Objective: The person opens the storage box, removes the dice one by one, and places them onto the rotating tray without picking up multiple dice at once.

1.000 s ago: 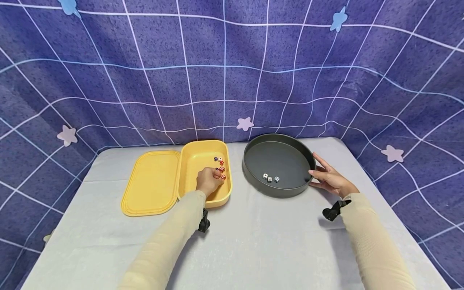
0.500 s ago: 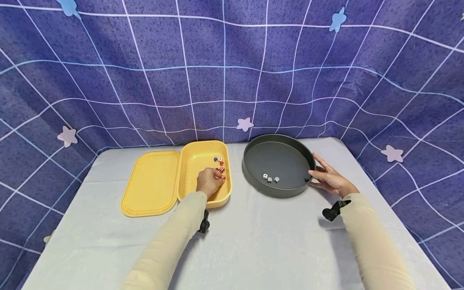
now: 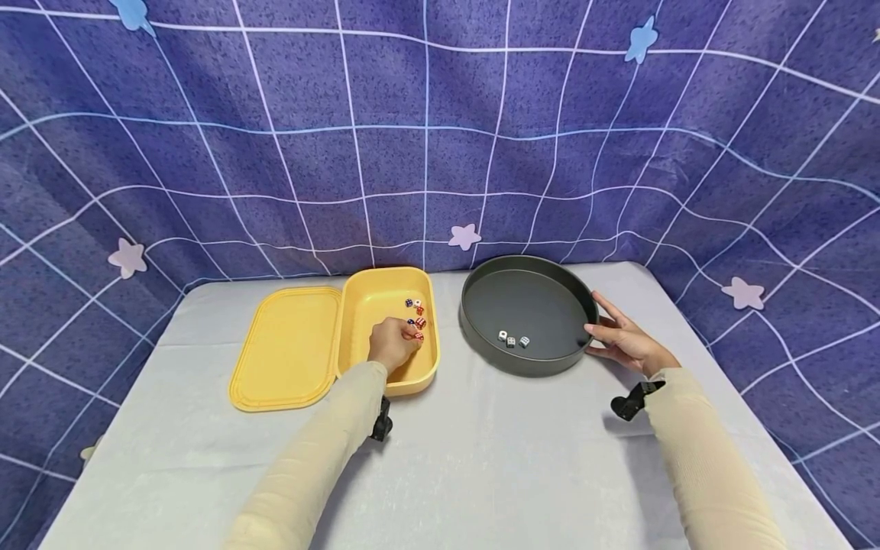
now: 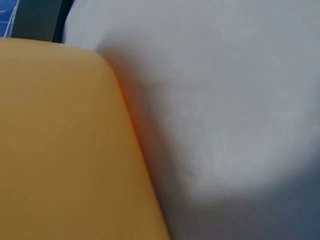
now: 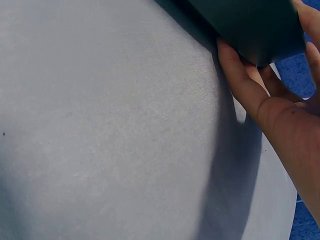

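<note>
My left hand (image 3: pixel 392 342) reaches into the yellow box (image 3: pixel 354 321), with its fingertips pinching a red die (image 3: pixel 418 337) near the right wall. Several other dice lie beyond those fingers, among them a blue die (image 3: pixel 409 303) and a larger red die (image 3: pixel 421 323). At the right, my right hand (image 3: pixel 629 342) grips the side of a dark round cake pan (image 3: pixel 529 298), thumb at the rim and fingers spread along the wall. Three white dice, one of them a white die (image 3: pixel 525 341), sit at the pan's near side. In the left wrist view the box's outer wall (image 4: pixel 60 140) hides the hand.
A flat yellow lid (image 3: pixel 292 347) lies left of the box, close against it. Box and pan stand side by side on the white-covered table (image 3: pixel 481 458), with a narrow gap between them. A blue curtain (image 3: pixel 426 153) with a grid pattern hangs behind the table.
My left hand has shifted slightly to the left, and the red die at its fingertips has moved with it. My right hand and the pan hold still.
</note>
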Motion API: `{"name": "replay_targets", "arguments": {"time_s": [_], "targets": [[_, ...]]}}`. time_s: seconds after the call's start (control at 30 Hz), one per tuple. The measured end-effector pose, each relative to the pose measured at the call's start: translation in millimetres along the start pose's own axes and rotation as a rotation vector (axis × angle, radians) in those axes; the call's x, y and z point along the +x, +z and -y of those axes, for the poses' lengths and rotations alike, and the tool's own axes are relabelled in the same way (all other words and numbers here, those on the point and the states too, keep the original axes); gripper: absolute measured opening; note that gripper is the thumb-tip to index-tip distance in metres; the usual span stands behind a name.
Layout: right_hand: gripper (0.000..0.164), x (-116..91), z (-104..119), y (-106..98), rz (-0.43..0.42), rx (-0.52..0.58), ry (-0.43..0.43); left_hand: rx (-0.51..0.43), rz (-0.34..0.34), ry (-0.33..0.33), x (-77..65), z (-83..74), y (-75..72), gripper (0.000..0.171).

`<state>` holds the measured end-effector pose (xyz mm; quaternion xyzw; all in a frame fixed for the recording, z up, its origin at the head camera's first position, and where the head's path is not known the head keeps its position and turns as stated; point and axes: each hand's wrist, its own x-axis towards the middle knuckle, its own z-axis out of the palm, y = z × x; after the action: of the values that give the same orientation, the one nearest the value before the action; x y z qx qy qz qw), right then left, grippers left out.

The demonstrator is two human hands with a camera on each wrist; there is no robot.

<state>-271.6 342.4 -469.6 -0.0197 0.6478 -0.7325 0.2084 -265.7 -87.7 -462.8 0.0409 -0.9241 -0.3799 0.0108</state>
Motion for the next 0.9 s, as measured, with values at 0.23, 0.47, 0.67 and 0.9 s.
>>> {"name": "replay_targets", "arguments": {"time_s": [0.23,0.47,0.67,0.9], "targets": [[0.084,-1,1,0,0.001,0.009,0.006,0.011,0.017,-0.004,-2.1,-5.6,-15.5,0.011],[0.084,-1,1,1,0.002,0.016,0.004,0.004,0.018,0.021,-1.7,-22.6,-29.6,0.011],[0.084,0,0,0,0.01,0.019,-0.003,-0.033,0.011,0.088,-0.8,-44.2,-34.5,0.009],[0.084,1,-1,0,0.002,0.028,-0.002,-0.042,-0.004,0.131,-0.7,-68.7,-29.4,0.009]]}}
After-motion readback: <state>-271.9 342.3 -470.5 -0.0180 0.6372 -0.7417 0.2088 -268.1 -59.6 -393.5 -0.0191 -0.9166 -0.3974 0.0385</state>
